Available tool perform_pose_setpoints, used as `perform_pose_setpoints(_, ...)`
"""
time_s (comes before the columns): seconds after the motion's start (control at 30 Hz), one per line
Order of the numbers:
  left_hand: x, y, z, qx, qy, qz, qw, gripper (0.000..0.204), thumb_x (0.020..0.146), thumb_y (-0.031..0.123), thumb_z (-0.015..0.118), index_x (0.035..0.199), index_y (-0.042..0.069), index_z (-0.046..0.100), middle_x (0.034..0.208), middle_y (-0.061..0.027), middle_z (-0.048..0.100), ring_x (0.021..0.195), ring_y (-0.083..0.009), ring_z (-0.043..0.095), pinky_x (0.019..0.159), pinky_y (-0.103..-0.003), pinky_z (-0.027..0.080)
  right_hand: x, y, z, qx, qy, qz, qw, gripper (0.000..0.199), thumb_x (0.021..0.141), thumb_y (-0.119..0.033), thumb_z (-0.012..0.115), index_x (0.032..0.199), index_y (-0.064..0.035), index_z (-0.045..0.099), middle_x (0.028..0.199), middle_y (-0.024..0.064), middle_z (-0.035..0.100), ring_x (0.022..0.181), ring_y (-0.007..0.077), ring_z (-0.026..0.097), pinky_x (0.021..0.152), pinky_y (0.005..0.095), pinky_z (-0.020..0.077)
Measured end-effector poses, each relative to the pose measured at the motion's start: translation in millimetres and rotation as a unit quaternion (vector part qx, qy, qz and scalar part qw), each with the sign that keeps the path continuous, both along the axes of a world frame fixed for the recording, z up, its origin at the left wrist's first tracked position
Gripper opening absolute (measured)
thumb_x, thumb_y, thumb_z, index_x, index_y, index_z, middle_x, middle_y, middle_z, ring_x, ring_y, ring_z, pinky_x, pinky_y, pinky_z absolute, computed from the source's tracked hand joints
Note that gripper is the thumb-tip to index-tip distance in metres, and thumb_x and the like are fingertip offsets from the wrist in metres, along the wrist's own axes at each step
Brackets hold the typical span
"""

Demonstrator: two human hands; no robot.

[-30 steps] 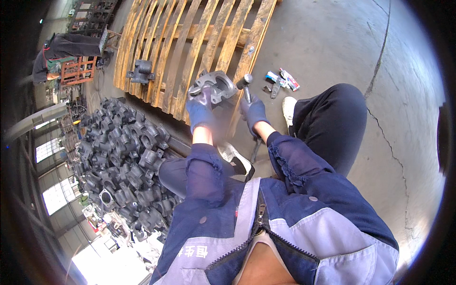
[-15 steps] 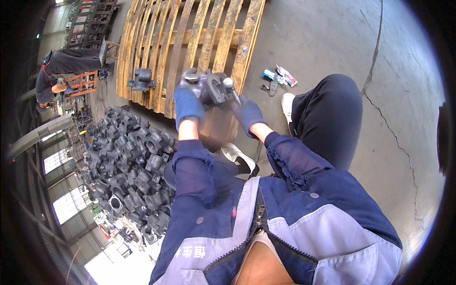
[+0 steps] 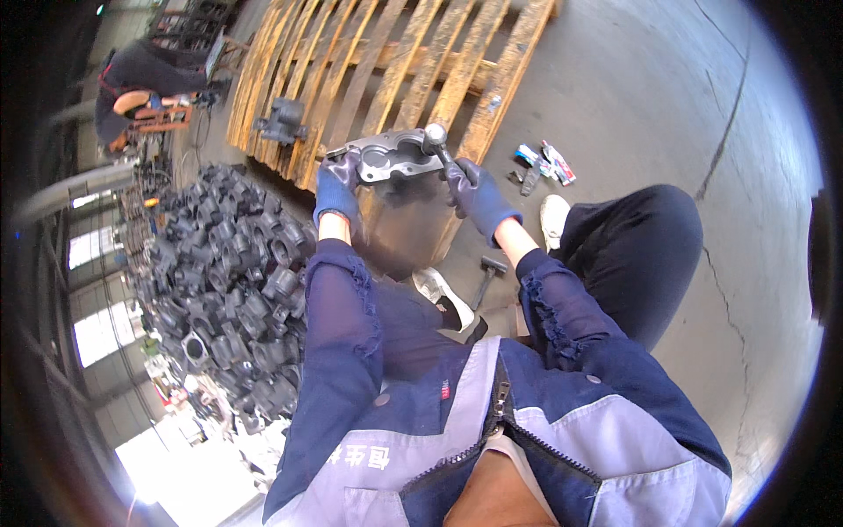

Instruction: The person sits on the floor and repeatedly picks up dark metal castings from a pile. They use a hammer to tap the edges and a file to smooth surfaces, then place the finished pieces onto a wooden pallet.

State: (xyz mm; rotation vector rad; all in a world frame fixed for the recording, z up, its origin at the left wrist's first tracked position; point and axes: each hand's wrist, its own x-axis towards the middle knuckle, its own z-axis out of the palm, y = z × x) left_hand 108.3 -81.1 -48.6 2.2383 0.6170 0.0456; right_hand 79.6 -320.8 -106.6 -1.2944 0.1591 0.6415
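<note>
My left hand [image 3: 338, 186], in a blue and dark glove, is closed on the left end of a grey metal casting [image 3: 379, 167]. The casting shows a broad face with rounded openings and bolt holes. It is held up above a wooden surface. My right hand [image 3: 479, 195], gloved alike, grips the handle of a hammer [image 3: 436, 139]. The hammer's rounded, shiny head is at the casting's right end; whether they touch I cannot tell. My right fingers wrap round the handle close to the casting.
Slatted wooden pallets [image 3: 421, 53] lie ahead, with a dark casting [image 3: 283, 121] on them. A large heap of dark castings [image 3: 228, 272] is on my left. A second hammer [image 3: 487, 274] lies by my shoe. Small packets [image 3: 549, 162] are on the floor. Another person [image 3: 145, 83] bends far left.
The casting has turned so its broad openwork face shows, where before it looked compact and blurred. My hands are farther apart. The whole view has shifted, and the floor hammer now shows clearly.
</note>
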Motion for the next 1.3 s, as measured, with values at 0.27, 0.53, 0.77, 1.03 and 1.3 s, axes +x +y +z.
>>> perform_pose_setpoints(0.27, -0.3, 11.4, -19.4, -0.040, 0.058, 0.024, 0.997, 0.056, 0.085, 0.041, 0.065, 0.116, -0.004, 0.049, 0.105, -0.0200, 0.062, 0.091, -0.0266, 0.060, 0.083, -0.037, 0.046, 45.0, 13.1, 21.3, -0.209, -0.154, 0.174, 0.950, 0.035, 0.095, -0.037, 0.047, 0.106, -0.0055, 0.058, 0.072, 0.0137, 0.061, 0.061, 0.0244, 0.058, 0.060, 0.0362, 0.0457)
perform_pose_setpoints(0.53, -9.2, -15.3, 6.5, -0.006, -0.001, 0.028, 1.000, 0.053, 0.089, 0.044, 0.058, 0.109, -0.006, 0.058, 0.099, -0.0188, 0.066, 0.094, -0.0292, 0.062, 0.085, -0.037, 0.046, 49.2, 20.7, -10.4, -0.148, -0.179, 0.176, 0.957, 0.019, 0.096, -0.022, 0.045, 0.098, -0.0070, 0.056, 0.064, -0.0014, 0.047, 0.052, 0.0078, 0.040, 0.047, 0.0246, 0.0337)
perform_pose_setpoints(0.77, -14.0, 2.3, -10.7, -0.081, -0.038, -0.001, 0.996, 0.057, 0.089, 0.045, 0.059, 0.117, -0.003, 0.053, 0.106, -0.0191, 0.064, 0.097, -0.0289, 0.061, 0.087, -0.036, 0.045, 49.0, 27.0, 37.5, -0.191, -0.389, 0.041, 0.900, 0.027, 0.098, -0.027, 0.046, 0.095, -0.0020, 0.057, 0.060, 0.0057, 0.049, 0.055, 0.0117, 0.047, 0.051, 0.0279, 0.0389)
perform_pose_setpoints(1.03, -23.1, 12.8, -34.5, 0.190, 0.112, -0.021, 0.975, 0.060, 0.089, 0.033, 0.062, 0.131, -0.002, 0.037, 0.121, -0.0227, 0.054, 0.110, -0.0271, 0.055, 0.095, -0.039, 0.044, 57.7, 0.0, -26.8, -0.290, -0.187, 0.173, 0.922, 0.021, 0.095, -0.026, 0.046, 0.095, -0.0082, 0.058, 0.061, 0.0046, 0.051, 0.052, 0.0112, 0.049, 0.046, 0.0276, 0.0379)
perform_pose_setpoints(1.3, -4.5, 6.6, -38.4, -0.146, -0.030, 0.035, 0.988, 0.050, 0.087, 0.037, 0.066, 0.117, -0.001, 0.056, 0.108, -0.0125, 0.065, 0.095, -0.0177, 0.059, 0.085, -0.032, 0.046, 35.3, 14.8, -2.0, -0.113, -0.205, 0.082, 0.969, 0.032, 0.099, -0.034, 0.043, 0.096, -0.0065, 0.058, 0.058, -0.0008, 0.046, 0.046, 0.0084, 0.040, 0.043, 0.0255, 0.0321)
